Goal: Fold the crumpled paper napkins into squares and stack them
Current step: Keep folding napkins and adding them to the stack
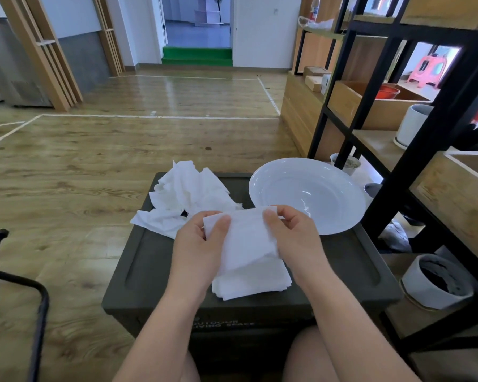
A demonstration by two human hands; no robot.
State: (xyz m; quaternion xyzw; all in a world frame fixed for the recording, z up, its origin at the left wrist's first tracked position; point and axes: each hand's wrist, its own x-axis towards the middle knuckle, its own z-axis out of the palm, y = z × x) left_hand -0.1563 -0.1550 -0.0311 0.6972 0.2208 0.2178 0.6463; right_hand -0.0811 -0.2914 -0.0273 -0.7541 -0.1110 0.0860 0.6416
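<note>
I hold one white paper napkin [246,238] in the air over a dark storage box [155,260]. My left hand [196,249] pinches its left edge with thumb on top. My right hand [293,235] pinches its upper right corner. Right under the held napkin lies a small stack of folded napkins [251,282] on the box lid. A heap of crumpled white napkins [185,197] sits at the far left of the lid.
A large white bowl [307,194] stands on the box's far right corner. A black-framed wooden shelf unit [425,166] rises close on the right, with white pots [436,282] beside it. A black chair frame [36,312] is at the left. Wooden floor lies beyond.
</note>
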